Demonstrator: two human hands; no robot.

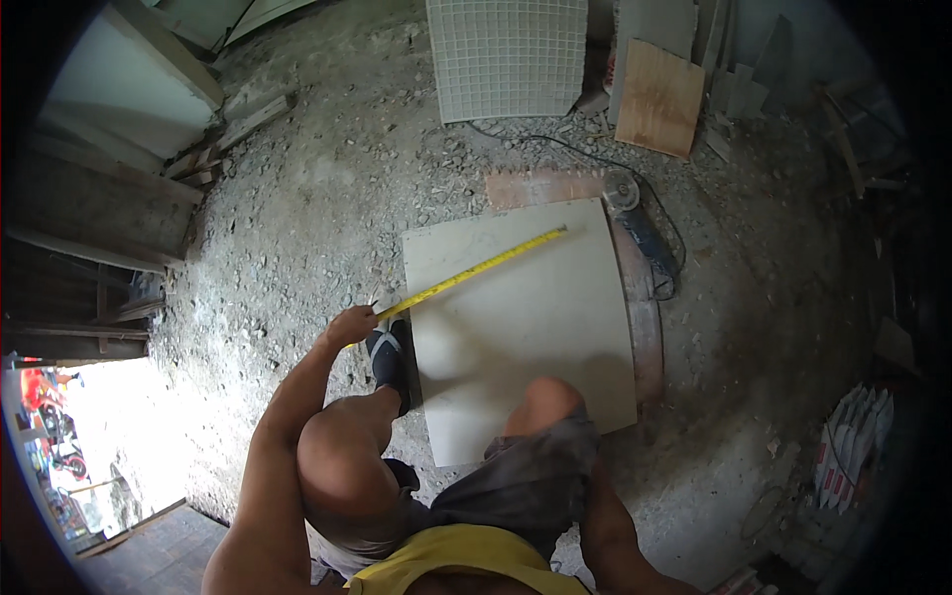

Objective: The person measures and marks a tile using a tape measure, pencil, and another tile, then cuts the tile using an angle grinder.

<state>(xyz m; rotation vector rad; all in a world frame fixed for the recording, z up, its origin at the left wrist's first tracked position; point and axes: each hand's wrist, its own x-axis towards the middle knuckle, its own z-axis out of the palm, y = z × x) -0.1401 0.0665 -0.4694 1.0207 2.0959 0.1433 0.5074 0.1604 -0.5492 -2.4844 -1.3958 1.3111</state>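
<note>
My left hand (352, 324) is closed around the near end of a yellow tape measure (481, 269), just off the left edge of a large pale tile (516, 317). The blade stretches at a slant over the tile, and its hooked end lies near the tile's far right corner. The tile rests flat on reddish planks (535, 186) that show past its far and right edges. My right forearm (607, 526) runs down beside my right thigh; the hand itself is hidden there. My left foot, in a dark shoe (389, 355), stands by the tile's left edge.
An angle grinder (643, 236) with a cord lies along the tile's right edge. Beyond are an upright ribbed-back tile (509, 55) and a leaning plywood piece (659, 97). Loose gravel covers the ground. White strips (851, 446) stand at the right; timber (253, 121) lies at the left.
</note>
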